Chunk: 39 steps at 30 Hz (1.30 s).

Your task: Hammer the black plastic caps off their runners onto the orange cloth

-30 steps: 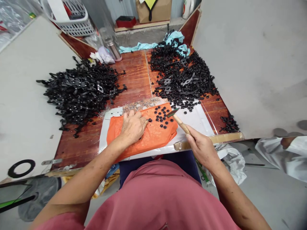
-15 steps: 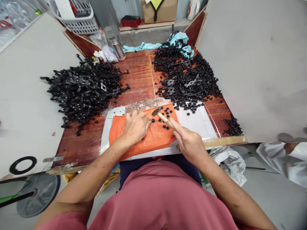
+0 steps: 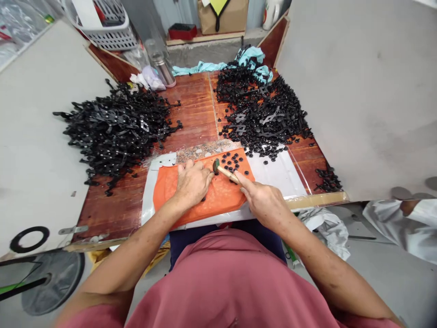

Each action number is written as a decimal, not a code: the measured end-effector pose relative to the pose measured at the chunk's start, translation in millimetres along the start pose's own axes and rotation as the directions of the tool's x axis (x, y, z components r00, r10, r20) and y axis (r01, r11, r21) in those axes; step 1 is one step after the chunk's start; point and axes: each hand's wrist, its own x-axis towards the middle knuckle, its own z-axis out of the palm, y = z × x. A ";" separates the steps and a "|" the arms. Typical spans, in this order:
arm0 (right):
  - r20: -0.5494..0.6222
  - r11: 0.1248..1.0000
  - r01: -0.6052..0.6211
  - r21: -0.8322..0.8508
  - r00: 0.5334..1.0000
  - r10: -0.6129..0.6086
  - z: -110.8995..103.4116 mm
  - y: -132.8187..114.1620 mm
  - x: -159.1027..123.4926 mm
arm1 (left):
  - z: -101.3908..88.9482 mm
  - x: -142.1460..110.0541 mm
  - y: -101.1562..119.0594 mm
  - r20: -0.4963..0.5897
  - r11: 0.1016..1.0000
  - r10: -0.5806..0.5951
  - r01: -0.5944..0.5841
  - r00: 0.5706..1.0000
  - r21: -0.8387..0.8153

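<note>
My right hand (image 3: 264, 200) is closed round the wooden handle of a small hammer (image 3: 227, 173). The hammer's dark head is down beside the fingertips of my left hand (image 3: 193, 182). That hand lies on an orange cloth (image 3: 201, 214), its fingers curled and its thumb side pinching a small black part (image 3: 216, 172), mostly hidden by fingers and hammer head. Several small round black pieces (image 3: 235, 160) are scattered on the cloth to the right of the hammer head. A speckled stone slab (image 3: 205, 149) shows behind the cloth's far edge.
On the left of the wooden bench (image 3: 194, 105) is a heap of black jointed parts (image 3: 116, 127). Another heap of small black pieces (image 3: 269, 109) lies on the right. Behind stand a bottle (image 3: 164, 68), a plastic basket (image 3: 112, 34) and a red box (image 3: 182, 31). Grey panels flank the bench.
The hammer head has moved left and down toward my left fingertips, with my right hand shifting slightly left. My left hand stays in about the same place on the cloth.
</note>
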 end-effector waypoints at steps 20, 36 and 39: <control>0.050 0.997 -0.024 0.080 0.999 0.020 -1.1 0.4 2.6 | 2.2 -1.6 1.9 0.019 1.000 -0.025 0.025 1.000 -0.006; -0.063 0.906 -0.153 0.395 0.979 0.193 13.5 32.8 -34.6 | 1.6 -4.9 -9.2 0.060 0.996 -0.052 0.056 0.997 -0.063; -0.054 0.911 -0.170 0.375 0.977 0.205 15.4 34.5 -37.6 | 1.9 -3.2 -6.6 0.042 0.998 -0.047 0.049 0.998 -0.048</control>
